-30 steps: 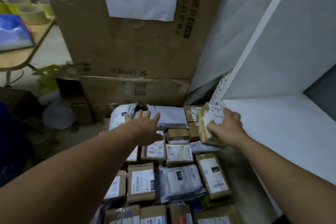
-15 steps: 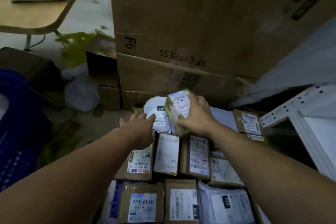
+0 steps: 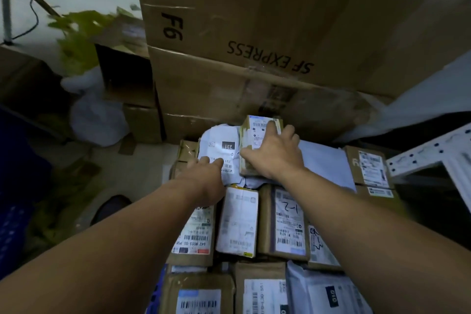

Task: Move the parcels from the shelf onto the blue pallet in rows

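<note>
My right hand [image 3: 274, 154] grips a small tan parcel [image 3: 254, 130] with a white label, set down in the far row on top of the flat white mailers [image 3: 328, 163]. My left hand [image 3: 204, 176] rests its fingers on a white poly mailer [image 3: 220, 150] marked 231, just left of that parcel. Rows of brown and white parcels [image 3: 239, 222] lie below my arms. A sliver of the blue pallet [image 3: 159, 288] shows at the lower left edge of the stack.
A tall stack of SF EXPRESS cardboard boxes [image 3: 254, 41] stands right behind the far row. A white shelf frame [image 3: 430, 158] is at the right. White bags, an open carton [image 3: 122, 76] and green leaves sit on the floor at left, beside a blue crate [image 3: 12, 199].
My right hand carried the tan parcel from beside the shelf leftward and down into the far row. My left hand stayed on the white mailer. The view tilted down and closer.
</note>
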